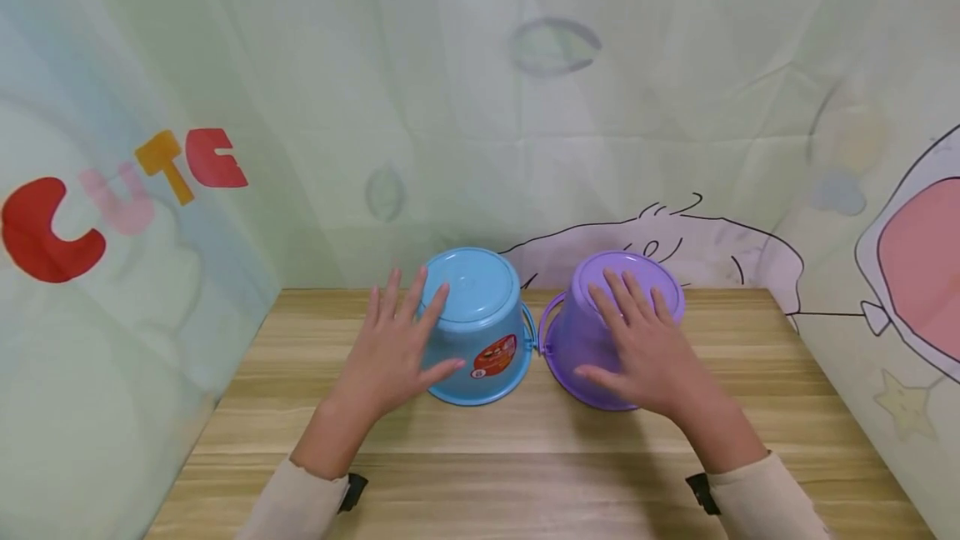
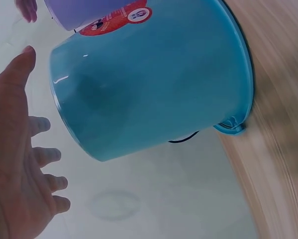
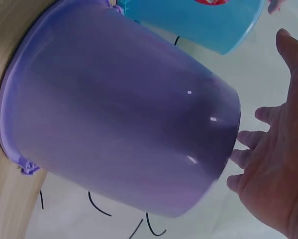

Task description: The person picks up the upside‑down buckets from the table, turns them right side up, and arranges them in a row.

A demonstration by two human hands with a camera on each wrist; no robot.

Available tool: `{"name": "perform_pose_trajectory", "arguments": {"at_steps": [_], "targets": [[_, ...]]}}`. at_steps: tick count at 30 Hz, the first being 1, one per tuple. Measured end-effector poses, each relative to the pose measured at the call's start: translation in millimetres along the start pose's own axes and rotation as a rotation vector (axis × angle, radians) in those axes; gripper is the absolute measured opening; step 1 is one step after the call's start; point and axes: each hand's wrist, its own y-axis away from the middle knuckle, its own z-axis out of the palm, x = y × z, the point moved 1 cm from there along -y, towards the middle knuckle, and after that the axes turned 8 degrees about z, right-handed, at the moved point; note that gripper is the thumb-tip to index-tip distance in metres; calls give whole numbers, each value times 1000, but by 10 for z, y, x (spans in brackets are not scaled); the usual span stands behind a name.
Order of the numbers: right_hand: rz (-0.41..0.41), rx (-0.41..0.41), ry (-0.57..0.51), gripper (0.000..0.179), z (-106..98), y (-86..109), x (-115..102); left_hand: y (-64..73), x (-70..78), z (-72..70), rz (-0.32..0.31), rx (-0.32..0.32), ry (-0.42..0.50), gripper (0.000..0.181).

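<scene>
Head view: a wood-grain desk [image 1: 517,473] is shown, with a pale printed backdrop [image 1: 450,107] set up around it, "CUTE" lettering [image 1: 161,167] spelled out on the left.
Blue bucket [image 1: 476,336]: parked upside down towards the back of the desk, base up and rim down, with a red label [image 1: 495,356] stuck on the side.
Purple bucket [image 1: 583,342]: flipped over too, just to the right of the blue one.
Handles: the blue handle [image 1: 529,327] and the purple handle [image 1: 551,311] are squeezed into the gap between the buckets; can't be told if they touch.
Left hand [image 1: 386,357]: held up by the blue bucket, fingers spread wide; a gap is shown in the left wrist view.
Right hand [image 1: 651,357]: held up by the purple bucket's base, fingers pretty wide as well; whether the fingertips are touching it can't be told.
Sleeves [image 1: 292,502]: light-coloured, with a dark strap [image 1: 352,492] worn at each wrist.
</scene>
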Motion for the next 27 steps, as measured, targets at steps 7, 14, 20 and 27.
{"name": "perform_pose_trajectory", "arguments": {"at_steps": [7,14,20,27], "targets": [[-85,17,-49,104,81,-21,-90,85,-18,38,87,53,-20,98],[-175,47,-53,98,161,-36,-155,158,-50,90,201,144,-63,95],[-232,93,-50,96,210,-48,-191,209,-65,126,330,261,-78,85],[-288,105,-40,95,238,-47,-254,260,-77,190,417,325,-74,82]]}}
